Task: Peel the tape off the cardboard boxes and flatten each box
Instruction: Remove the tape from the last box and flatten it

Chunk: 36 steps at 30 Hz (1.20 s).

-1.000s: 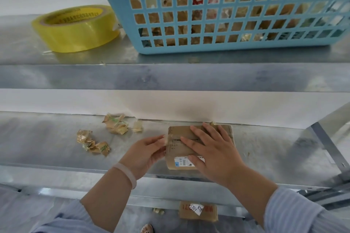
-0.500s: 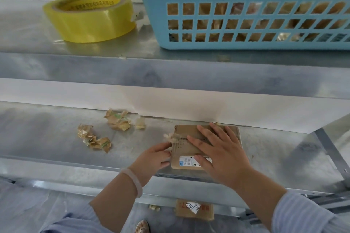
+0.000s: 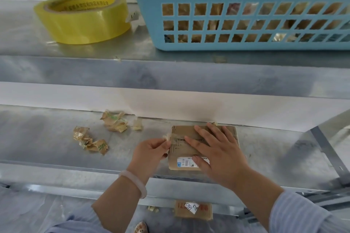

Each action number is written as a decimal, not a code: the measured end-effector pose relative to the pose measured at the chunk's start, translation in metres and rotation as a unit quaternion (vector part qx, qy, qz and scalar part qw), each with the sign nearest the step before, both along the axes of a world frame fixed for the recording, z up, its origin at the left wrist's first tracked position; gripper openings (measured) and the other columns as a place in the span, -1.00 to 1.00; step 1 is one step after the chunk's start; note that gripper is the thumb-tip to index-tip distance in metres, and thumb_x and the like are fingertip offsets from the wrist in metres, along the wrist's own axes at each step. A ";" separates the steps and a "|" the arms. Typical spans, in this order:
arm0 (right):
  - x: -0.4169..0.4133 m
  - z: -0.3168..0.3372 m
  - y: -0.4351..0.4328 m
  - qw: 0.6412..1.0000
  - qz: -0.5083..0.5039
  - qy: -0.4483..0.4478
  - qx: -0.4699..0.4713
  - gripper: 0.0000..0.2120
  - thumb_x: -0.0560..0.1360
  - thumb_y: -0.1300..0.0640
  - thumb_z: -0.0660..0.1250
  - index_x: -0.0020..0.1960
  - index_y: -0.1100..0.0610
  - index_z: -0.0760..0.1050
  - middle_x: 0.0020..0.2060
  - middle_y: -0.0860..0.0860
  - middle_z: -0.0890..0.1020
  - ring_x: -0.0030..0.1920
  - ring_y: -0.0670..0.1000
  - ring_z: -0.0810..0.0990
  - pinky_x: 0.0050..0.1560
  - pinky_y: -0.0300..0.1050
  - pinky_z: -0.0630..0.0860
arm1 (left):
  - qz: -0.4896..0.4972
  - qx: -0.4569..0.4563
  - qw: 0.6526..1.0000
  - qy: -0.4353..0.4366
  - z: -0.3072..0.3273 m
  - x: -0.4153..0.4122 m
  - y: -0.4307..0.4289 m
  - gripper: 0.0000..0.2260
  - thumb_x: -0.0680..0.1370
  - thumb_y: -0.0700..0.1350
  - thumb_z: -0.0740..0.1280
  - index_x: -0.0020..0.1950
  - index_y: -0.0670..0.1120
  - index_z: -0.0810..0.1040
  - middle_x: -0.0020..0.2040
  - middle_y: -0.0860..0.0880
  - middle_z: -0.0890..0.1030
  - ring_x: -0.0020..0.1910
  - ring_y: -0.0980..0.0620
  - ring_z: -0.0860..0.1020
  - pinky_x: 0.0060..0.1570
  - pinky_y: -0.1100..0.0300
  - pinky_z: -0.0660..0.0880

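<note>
Worn items, placed off the bracelet (image 3: 135, 182): smooth plain bangle, pale whitish-pink, on the left wrist. Left hand (image 3: 149, 154) just above it, bare. Left sleeve (image 3: 75, 219) well below-left of it: light blue, fine pale stripes, bunched up. Right sleeve (image 3: 299, 213) far right of it: same striped fabric. Right hand (image 3: 221, 154) bare, nails short. Shoe tip (image 3: 141, 228) straight below the bracelet: brownish, pale spots, detail unclear.

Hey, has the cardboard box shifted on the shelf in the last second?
No. The cardboard box still sits at the back edge of the shelf, as far from the crumpled tape scraps as before.
</note>
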State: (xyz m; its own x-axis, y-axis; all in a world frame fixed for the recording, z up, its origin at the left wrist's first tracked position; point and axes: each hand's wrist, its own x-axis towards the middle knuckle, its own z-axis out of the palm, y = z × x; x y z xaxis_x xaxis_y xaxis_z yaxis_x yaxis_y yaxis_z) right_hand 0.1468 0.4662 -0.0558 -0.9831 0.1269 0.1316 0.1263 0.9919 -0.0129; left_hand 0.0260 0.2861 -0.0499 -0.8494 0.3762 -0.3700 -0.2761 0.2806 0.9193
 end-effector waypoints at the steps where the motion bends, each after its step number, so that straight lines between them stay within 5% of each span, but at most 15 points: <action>1: 0.000 0.000 0.000 1.000 0.000 -0.003 -0.003 -0.53 0.54 -0.26 0.07 0.43 -0.25 0.36 0.42 -0.04 0.45 0.41 0.18 0.40 0.38 0.32 0.31 | 0.009 0.001 1.000 0.002 0.001 0.000 0.001 -0.96 0.51 -0.17 0.44 -0.05 -0.09 0.67 -0.13 -0.10 0.71 -0.03 -0.17 0.66 0.03 -0.03 0.62; 3: 0.001 0.003 0.000 1.000 0.005 -0.009 -0.010 -0.53 0.55 -0.23 0.06 0.44 -0.23 0.34 0.43 -0.04 0.43 0.42 0.18 0.39 0.39 0.32 0.29 | 0.013 -0.026 0.998 0.049 0.002 -0.001 0.003 -0.80 0.51 -0.17 0.43 0.13 -0.03 0.58 0.02 -0.02 0.66 0.00 -0.05 0.64 0.00 0.06 0.61; 5: 0.001 0.005 -0.002 1.000 0.013 -0.012 -0.019 -0.51 0.55 -0.16 0.04 0.46 -0.18 0.34 0.44 -0.03 0.43 0.44 0.18 0.37 0.42 0.32 0.26 | -0.007 -0.089 0.978 0.187 0.009 0.006 0.004 -0.60 0.50 -0.19 0.39 0.29 0.09 0.43 0.23 0.09 0.48 0.16 0.11 0.49 0.11 0.20 0.49; 8: 0.000 0.011 0.001 0.991 0.010 0.021 -0.134 -0.42 0.47 -0.02 0.00 0.45 0.03 0.41 0.39 0.01 0.49 0.44 0.15 0.37 0.49 0.23 0.18 | -0.139 -0.121 0.866 0.465 0.026 0.022 0.019 -0.49 0.50 -0.12 0.33 0.46 -0.01 0.37 0.35 0.12 0.39 0.36 0.12 0.32 0.38 0.14 0.26; 11: -0.003 0.020 0.012 0.905 -0.074 0.068 -0.413 -0.46 0.41 0.17 0.06 0.36 0.10 0.46 0.27 0.04 0.56 0.32 0.05 0.46 0.42 0.06 0.32 | -0.291 -0.237 0.759 0.533 0.035 0.032 0.050 -0.47 0.61 0.08 0.16 0.57 0.05 0.15 0.49 0.08 0.33 0.48 0.06 0.24 0.53 0.03 0.02; 13: 0.003 0.023 0.021 0.859 -0.138 0.138 -0.473 -0.52 0.41 0.35 0.12 0.24 0.06 0.54 0.20 -0.03 0.58 0.24 -0.09 0.48 0.35 -0.10 0.40 | -0.323 -0.301 0.725 0.529 0.031 0.033 0.064 -0.42 0.62 0.17 0.09 0.59 0.17 -0.08 0.48 0.13 0.32 0.46 0.07 0.26 0.50 0.01 0.06; 16: 0.024 0.021 0.030 0.830 -0.218 0.226 -0.461 -0.52 0.44 0.39 0.16 0.13 -0.11 0.53 0.20 -0.15 0.53 0.17 -0.29 0.44 0.24 -0.43 0.32 | -0.334 -0.341 0.705 0.524 0.023 0.029 0.068 -0.48 0.61 0.23 0.04 0.56 0.22 0.03 0.46 0.13 0.31 0.43 0.03 0.26 0.45 0.03 0.18; 20: 0.058 0.006 0.043 0.745 -0.306 0.162 -0.570 -0.77 0.57 0.17 0.26 0.12 -0.08 0.60 0.09 -0.12 0.65 0.04 -0.23 0.58 0.09 -0.31 0.49 | -0.350 -0.374 0.696 0.504 0.020 0.022 0.073 -0.50 0.57 0.29 0.02 0.51 0.24 0.17 0.42 0.13 0.24 0.40 0.03 0.22 0.42 0.00 0.21; 23: 0.072 -0.006 0.037 0.746 -0.305 0.104 -0.582 -0.83 0.54 0.07 0.37 0.11 -0.03 0.66 -0.08 -0.18 0.70 -0.10 -0.26 0.64 -0.01 -0.36 0.54 | -0.354 -0.400 0.683 0.498 0.022 0.026 0.083 -0.43 0.53 0.36 -0.04 0.52 0.24 0.11 0.37 0.09 0.25 0.37 -0.01 0.24 0.38 -0.03 0.25; 29: 0.068 -0.010 0.031 0.725 -0.363 0.138 -0.569 -0.95 0.47 0.00 0.46 -0.07 -0.12 0.66 -0.25 -0.25 0.68 -0.21 -0.29 0.62 -0.24 -0.45 0.45 | -0.327 -0.425 0.665 0.520 0.014 0.039 0.082 -0.40 0.52 0.36 -0.14 0.55 0.25 0.05 0.41 0.04 0.21 0.39 -0.04 0.21 0.41 -0.01 0.18; 36: 0.068 -0.011 0.036 0.661 -0.366 0.169 -0.633 -0.95 0.49 0.02 0.45 -0.14 -0.07 0.68 -0.31 -0.18 0.70 -0.23 -0.16 0.66 -0.21 -0.30 0.54 | -0.328 -0.387 0.677 0.534 0.006 0.040 0.075 -0.32 0.46 0.37 -0.33 0.55 0.27 0.07 0.59 0.04 0.08 0.55 -0.04 0.08 0.50 -0.03 -0.02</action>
